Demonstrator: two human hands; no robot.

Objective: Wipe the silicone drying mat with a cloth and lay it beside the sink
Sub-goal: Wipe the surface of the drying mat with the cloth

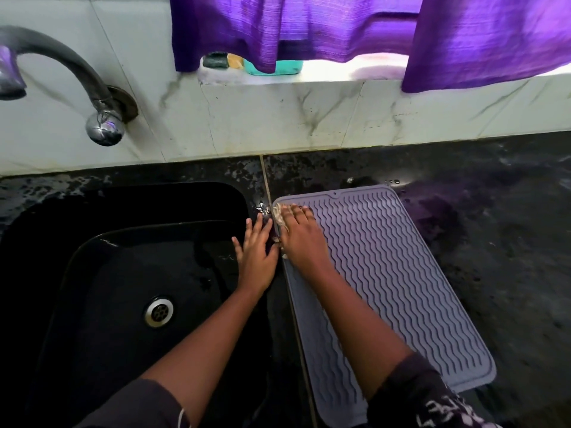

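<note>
A grey-purple silicone drying mat (398, 273) with wavy ridges lies flat on the black counter, just right of the black sink (92, 242). My right hand (301, 236) presses a pale cloth (279, 216) onto the mat's far left corner; most of the cloth is hidden under the palm. My left hand (256, 251) rests flat with fingers spread on the narrow counter strip between sink and mat, touching the mat's left edge.
A dark curved tap (77, 72) juts from the marble-tiled wall over the sink. The sink drain (159, 311) sits at its bottom. Purple curtains (309, 26) hang over a sill holding sponges and a teal soap dish (278, 67). The wet black counter (494, 242) extends right.
</note>
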